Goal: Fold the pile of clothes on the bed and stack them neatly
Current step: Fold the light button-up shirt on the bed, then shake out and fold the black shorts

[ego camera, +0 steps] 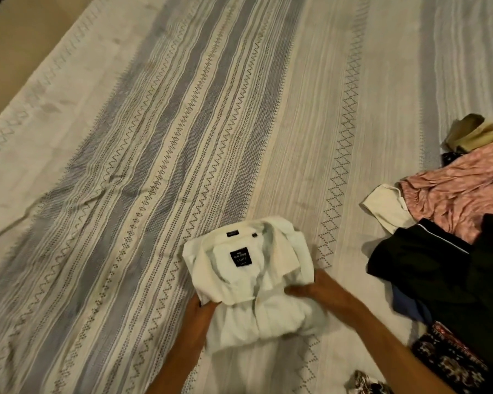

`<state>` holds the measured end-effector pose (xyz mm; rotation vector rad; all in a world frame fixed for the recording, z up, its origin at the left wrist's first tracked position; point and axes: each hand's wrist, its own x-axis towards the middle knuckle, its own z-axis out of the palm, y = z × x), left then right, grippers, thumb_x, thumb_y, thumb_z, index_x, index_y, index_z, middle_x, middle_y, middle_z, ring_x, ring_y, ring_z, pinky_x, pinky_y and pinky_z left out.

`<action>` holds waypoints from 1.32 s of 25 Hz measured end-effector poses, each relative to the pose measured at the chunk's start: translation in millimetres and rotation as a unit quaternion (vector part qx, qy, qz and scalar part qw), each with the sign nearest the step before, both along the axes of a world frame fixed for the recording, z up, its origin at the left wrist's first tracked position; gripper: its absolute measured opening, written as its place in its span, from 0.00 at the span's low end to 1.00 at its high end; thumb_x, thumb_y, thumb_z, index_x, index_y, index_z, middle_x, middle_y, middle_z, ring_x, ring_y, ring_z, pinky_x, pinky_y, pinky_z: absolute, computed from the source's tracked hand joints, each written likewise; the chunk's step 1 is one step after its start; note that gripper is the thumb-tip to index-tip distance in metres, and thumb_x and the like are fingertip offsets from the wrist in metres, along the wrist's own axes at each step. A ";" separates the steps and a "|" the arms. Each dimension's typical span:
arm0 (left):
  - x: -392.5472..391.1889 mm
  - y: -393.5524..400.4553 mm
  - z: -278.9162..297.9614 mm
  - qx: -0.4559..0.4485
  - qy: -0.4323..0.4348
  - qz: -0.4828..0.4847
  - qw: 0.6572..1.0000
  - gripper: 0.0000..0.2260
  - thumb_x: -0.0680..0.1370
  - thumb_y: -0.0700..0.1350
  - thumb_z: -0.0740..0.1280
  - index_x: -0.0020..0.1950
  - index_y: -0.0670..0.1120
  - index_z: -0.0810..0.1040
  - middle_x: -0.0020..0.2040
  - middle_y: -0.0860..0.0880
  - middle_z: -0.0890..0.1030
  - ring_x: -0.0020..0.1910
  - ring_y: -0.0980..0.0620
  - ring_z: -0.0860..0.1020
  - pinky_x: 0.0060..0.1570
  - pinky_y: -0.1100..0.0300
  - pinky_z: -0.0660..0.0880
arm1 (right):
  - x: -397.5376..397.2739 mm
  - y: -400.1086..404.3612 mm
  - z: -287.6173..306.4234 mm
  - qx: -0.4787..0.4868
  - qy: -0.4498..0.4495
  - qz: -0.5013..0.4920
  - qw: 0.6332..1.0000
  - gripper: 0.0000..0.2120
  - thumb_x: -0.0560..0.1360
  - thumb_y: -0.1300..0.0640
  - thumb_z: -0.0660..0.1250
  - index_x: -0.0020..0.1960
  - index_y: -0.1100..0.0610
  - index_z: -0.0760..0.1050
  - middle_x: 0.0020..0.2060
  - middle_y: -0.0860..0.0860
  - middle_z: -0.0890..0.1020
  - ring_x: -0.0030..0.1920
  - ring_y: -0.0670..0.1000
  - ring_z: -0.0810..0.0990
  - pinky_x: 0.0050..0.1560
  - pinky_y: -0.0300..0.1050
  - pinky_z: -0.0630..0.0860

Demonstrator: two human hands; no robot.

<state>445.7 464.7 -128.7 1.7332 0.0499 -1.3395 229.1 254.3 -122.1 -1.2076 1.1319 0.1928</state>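
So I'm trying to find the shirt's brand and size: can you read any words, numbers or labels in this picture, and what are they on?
Dark neck label inside the collar of the white shirt: pale lettering in a few lines, too blurred to read.
Small dark tab on the collar band above it: too small to read.
Smaller dark tag to its right: nothing legible.
No other text shows anywhere.

One white shirt [248, 282], two hands, one bedspread [154, 137].
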 end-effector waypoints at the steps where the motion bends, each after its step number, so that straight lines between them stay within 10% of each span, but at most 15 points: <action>1: -2.0 3.0 -0.9 -0.003 0.008 -0.031 0.999 0.16 0.79 0.45 0.73 0.65 0.51 0.77 0.61 0.47 0.83 0.62 0.46 0.81 0.60 0.49 0.79 | -11.1 13.8 -2.1 0.031 -0.008 -0.033 0.999 0.29 0.70 0.57 0.82 0.68 0.51 0.78 0.59 0.47 0.86 0.59 0.50 0.85 0.65 0.54 0.79; 5: -7.3 -18.4 13.9 -0.020 -0.003 -0.109 0.994 0.22 0.74 0.32 0.76 0.60 0.52 0.77 0.52 0.56 0.87 0.63 0.45 0.81 0.49 0.63 0.80 | -36.5 34.8 3.8 0.038 0.008 -0.096 0.995 0.30 0.68 0.59 0.83 0.68 0.55 0.78 0.55 0.47 0.88 0.56 0.49 0.86 0.56 0.42 0.80; 10: 22.6 -140.7 84.0 -0.073 -0.118 -0.161 0.977 0.41 0.55 0.63 0.86 0.66 0.55 0.81 0.57 0.57 0.86 0.58 0.56 0.84 0.56 0.54 0.81 | -15.9 -63.1 59.6 -0.056 -0.023 -0.136 0.989 0.26 0.68 0.62 0.82 0.65 0.54 0.80 0.54 0.48 0.88 0.56 0.52 0.86 0.62 0.53 0.81; 17: 44.5 -410.7 197.0 -0.232 -0.175 -0.238 0.927 0.23 0.69 0.47 0.83 0.63 0.50 0.83 0.55 0.55 0.87 0.54 0.57 0.85 0.59 0.53 0.81 | -5.6 -284.6 181.3 -0.209 -0.096 -0.268 0.936 0.18 0.70 0.65 0.80 0.58 0.56 0.82 0.48 0.52 0.89 0.48 0.55 0.88 0.53 0.49 0.82; 20: 31.8 -473.9 187.6 -0.231 -0.175 -0.234 0.928 0.34 0.68 0.51 0.84 0.71 0.49 0.77 0.61 0.53 0.85 0.60 0.52 0.83 0.61 0.53 0.78 | -24.1 -345.4 175.1 -0.212 -0.090 -0.297 0.927 0.24 0.67 0.55 0.83 0.61 0.56 0.80 0.48 0.50 0.88 0.49 0.54 0.87 0.54 0.50 0.81; 26: 4.7 -438.2 87.9 -0.068 -0.148 -0.242 0.957 0.43 0.71 0.51 0.82 0.79 0.49 0.62 0.62 0.48 0.77 0.57 0.49 0.77 0.60 0.51 0.72 | -91.6 -299.3 51.6 -0.160 0.075 -0.254 0.951 0.31 0.70 0.44 0.76 0.67 0.57 0.73 0.60 0.55 0.78 0.54 0.55 0.78 0.52 0.49 0.79; 33: -41.9 -319.8 29.0 -0.014 -0.136 -0.374 0.918 0.30 0.72 0.58 0.79 0.70 0.57 0.73 0.65 0.51 0.78 0.63 0.52 0.78 0.57 0.59 0.75 | -124.4 -114.8 -20.5 -0.450 0.215 0.072 0.864 0.27 0.71 0.55 0.69 0.70 0.56 0.76 0.64 0.55 0.81 0.67 0.60 0.79 0.74 0.57 0.69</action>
